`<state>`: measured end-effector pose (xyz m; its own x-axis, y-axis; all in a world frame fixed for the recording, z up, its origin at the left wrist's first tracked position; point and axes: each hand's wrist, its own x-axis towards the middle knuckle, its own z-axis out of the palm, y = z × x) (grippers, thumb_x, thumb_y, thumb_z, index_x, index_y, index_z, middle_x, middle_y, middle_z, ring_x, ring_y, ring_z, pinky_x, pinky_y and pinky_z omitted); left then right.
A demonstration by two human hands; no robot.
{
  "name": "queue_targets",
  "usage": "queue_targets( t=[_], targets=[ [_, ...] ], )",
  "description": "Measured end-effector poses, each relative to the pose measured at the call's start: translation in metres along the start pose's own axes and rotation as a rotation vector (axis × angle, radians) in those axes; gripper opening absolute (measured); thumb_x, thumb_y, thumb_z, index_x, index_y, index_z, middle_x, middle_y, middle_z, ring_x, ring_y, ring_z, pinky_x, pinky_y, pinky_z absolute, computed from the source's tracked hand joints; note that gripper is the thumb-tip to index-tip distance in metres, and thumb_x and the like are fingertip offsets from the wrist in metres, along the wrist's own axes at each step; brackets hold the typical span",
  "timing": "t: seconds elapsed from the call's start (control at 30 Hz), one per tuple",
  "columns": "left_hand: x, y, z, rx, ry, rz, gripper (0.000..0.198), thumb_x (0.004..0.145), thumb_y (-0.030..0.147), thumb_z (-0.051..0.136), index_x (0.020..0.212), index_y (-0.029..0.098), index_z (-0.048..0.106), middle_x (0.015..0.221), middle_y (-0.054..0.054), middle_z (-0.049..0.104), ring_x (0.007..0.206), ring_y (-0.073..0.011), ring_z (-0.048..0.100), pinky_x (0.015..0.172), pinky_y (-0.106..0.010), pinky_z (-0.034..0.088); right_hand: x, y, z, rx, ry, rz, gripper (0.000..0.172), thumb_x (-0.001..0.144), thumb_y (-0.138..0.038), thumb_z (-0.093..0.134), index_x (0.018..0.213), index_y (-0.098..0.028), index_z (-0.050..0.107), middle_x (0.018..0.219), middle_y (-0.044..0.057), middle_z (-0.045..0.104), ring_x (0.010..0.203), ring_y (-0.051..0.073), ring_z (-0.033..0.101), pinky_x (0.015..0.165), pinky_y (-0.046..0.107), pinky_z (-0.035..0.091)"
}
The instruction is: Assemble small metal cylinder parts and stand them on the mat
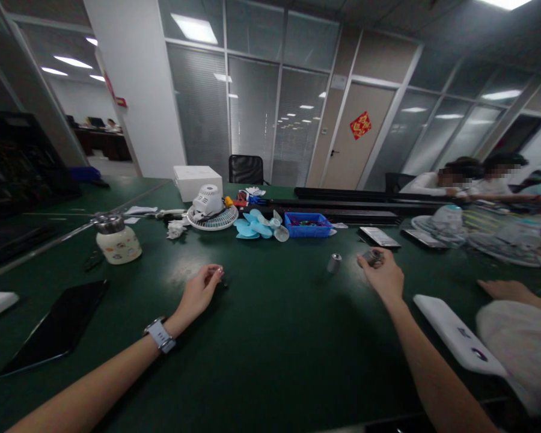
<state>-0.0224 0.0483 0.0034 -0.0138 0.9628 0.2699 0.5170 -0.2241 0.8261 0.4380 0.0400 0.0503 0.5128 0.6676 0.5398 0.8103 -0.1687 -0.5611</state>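
My right hand [385, 275] grips a small silver metal cylinder [373, 257], which looks like a little motor, just above the green table. To its left a similar metal cylinder [334, 263] stands upright on the tabletop, apart from the hand. My left hand [202, 287], with a watch [160, 334] on the wrist, is closed low over the table with thumb and fingertips together. Whatever it may hold is too small to make out. A tiny dark piece [226, 284] lies beside its fingertips.
Blue fan blades [255, 225], a white fan body [207, 203] and a blue basket [307, 225] lie ahead. A cream bottle [119, 242] and black tablet [58, 325] are left. A white fan part [460, 334] and another person's hand [514, 293] are right.
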Motion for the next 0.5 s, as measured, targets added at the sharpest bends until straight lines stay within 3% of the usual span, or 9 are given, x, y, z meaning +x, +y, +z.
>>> queue_targets(
  t=[0.1,0.23,0.37,0.5],
  targets=[
    [0.001,0.001,0.001,-0.008,0.036,-0.041,0.048,0.085,0.058,0.042,0.107,0.017,0.056,0.099,-0.011,0.071,0.088,-0.0233,0.068,0.083,-0.039,0.05,0.01,0.026,0.006,-0.115,-0.119,0.053,0.049,0.073,-0.05,0.064,0.111,-0.02,0.059,0.087,0.009,0.069,0.078,0.026,0.065,0.069,0.036,0.048],
    [-0.001,0.007,0.001,0.005,0.018,-0.028,0.048,0.084,0.059,0.042,0.104,0.017,0.057,0.095,-0.01,0.071,0.09,-0.0239,0.067,0.082,-0.038,0.049,0.011,0.041,0.022,-0.146,-0.232,0.01,0.048,0.072,-0.05,0.064,0.109,-0.02,0.06,0.089,0.009,0.069,0.075,0.024,0.065,0.066,0.033,0.047],
    [-0.003,0.011,0.0,0.012,0.026,-0.025,0.048,0.084,0.06,0.04,0.102,0.018,0.056,0.093,-0.01,0.07,0.09,-0.0246,0.066,0.082,-0.039,0.049,0.006,0.044,0.031,-0.158,-0.269,-0.018,0.047,0.072,-0.05,0.063,0.109,-0.021,0.059,0.089,0.009,0.068,0.074,0.025,0.065,0.066,0.034,0.047],
    [-0.003,0.011,0.0,-0.011,0.069,-0.046,0.051,0.085,0.061,0.038,0.104,0.017,0.054,0.094,-0.01,0.069,0.087,-0.024,0.066,0.082,-0.039,0.048,0.0,0.029,0.021,-0.17,-0.26,-0.024,0.058,0.07,-0.046,0.066,0.12,-0.019,0.053,0.102,0.012,0.066,0.087,0.029,0.063,0.073,0.039,0.048]
  ],
)
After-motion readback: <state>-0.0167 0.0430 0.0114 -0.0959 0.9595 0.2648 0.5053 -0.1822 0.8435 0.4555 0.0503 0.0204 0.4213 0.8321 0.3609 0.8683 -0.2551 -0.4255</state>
